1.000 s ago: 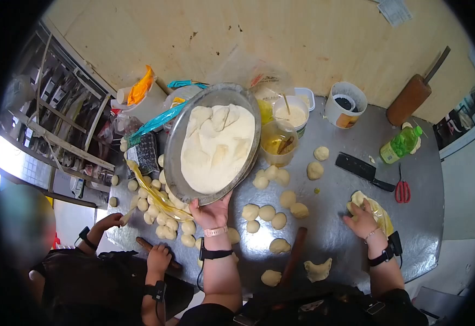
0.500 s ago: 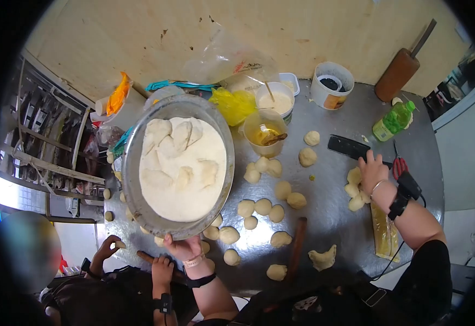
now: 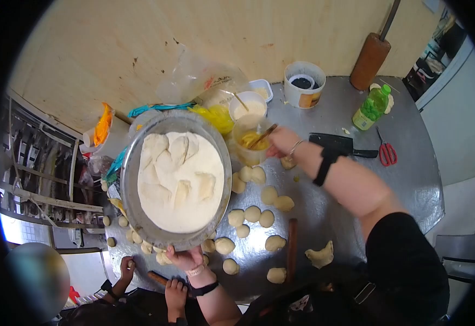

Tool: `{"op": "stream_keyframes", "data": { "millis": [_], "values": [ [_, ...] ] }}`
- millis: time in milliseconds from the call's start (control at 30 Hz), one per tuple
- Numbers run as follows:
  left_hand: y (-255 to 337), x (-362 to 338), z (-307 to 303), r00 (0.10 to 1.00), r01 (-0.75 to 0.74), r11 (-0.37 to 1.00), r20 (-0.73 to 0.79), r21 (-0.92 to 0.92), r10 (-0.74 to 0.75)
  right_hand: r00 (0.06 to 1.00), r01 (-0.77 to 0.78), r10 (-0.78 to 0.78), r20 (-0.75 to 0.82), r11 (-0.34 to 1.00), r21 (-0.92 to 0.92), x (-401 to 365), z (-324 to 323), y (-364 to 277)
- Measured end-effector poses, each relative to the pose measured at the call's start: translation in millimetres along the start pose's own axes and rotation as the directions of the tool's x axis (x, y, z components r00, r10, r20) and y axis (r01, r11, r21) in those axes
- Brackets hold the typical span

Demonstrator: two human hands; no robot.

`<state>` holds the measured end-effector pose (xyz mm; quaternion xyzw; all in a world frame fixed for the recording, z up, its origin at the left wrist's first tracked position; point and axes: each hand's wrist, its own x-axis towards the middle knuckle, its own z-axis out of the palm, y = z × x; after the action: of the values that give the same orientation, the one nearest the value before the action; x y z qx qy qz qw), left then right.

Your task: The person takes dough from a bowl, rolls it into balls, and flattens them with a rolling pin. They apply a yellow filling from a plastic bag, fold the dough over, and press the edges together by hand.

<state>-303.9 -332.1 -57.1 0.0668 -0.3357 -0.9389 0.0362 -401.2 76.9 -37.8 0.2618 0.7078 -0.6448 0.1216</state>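
My left hand [image 3: 186,256] grips the near rim of a large metal bowl [image 3: 225,190], fingers partly hidden underneath. White flour [image 3: 180,220] fills the bowl, with several dough pieces [image 3: 206,186] half buried in it. At the right wall of a clear plastic tub [image 3: 250,157] my right hand [image 3: 284,142] is closed, its fingertips partly hidden. The tub contains yellow liquid and a brush whose wooden handle [image 3: 267,133] leans over the rim beside that hand. Several round dough balls [image 3: 252,213] lie on the metal table between bowl and arm.
A cleaver [image 3: 330,142], red-handled scissors [image 3: 388,155] and a green bottle [image 3: 372,108] lie or stand at the right. White tubs [image 3: 304,87] line the wall. A rolling pin [image 3: 292,250] lies in front. A co-worker's hands [image 3: 175,293] are at the lower left.
My right hand has moved left from the dough pieces near the cleaver to the clear tub. The brush handle now stands higher. My left hand still holds the bowl. The view has shifted.
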Motion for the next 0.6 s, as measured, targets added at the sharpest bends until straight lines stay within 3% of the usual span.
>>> {"op": "stream_keyframes", "data": {
  "millis": [100,167,300,467,600],
  "values": [
    [-11.7,10.5,6.7,0.996,0.085,0.995,0.035,-0.049,-0.083,0.998,-0.041,0.041,-0.05,0.999,0.009,-44.9,-63.8,-36.2],
    [-25.9,25.5,-0.5,0.988,0.143,0.987,0.061,-0.068,-0.139,0.977,-0.009,0.022,-0.211,0.998,0.065,-68.9,-104.7,-51.6],
    [-55.5,47.8,44.3,0.971,0.214,0.974,0.124,-0.073,-0.204,0.92,0.023,0.011,-0.391,0.996,0.083,-71.0,-179.0,-28.4],
    [-82.3,75.4,41.3,0.971,0.231,0.972,0.072,-0.05,-0.228,0.834,-0.112,0.209,-0.51,0.97,0.215,-40.4,-210.9,29.1],
    [-96.1,89.9,13.0,0.959,0.272,0.962,-0.066,-0.031,-0.274,0.875,-0.032,0.223,-0.43,0.912,0.408,-27.5,-224.0,66.5]
  ]
}}
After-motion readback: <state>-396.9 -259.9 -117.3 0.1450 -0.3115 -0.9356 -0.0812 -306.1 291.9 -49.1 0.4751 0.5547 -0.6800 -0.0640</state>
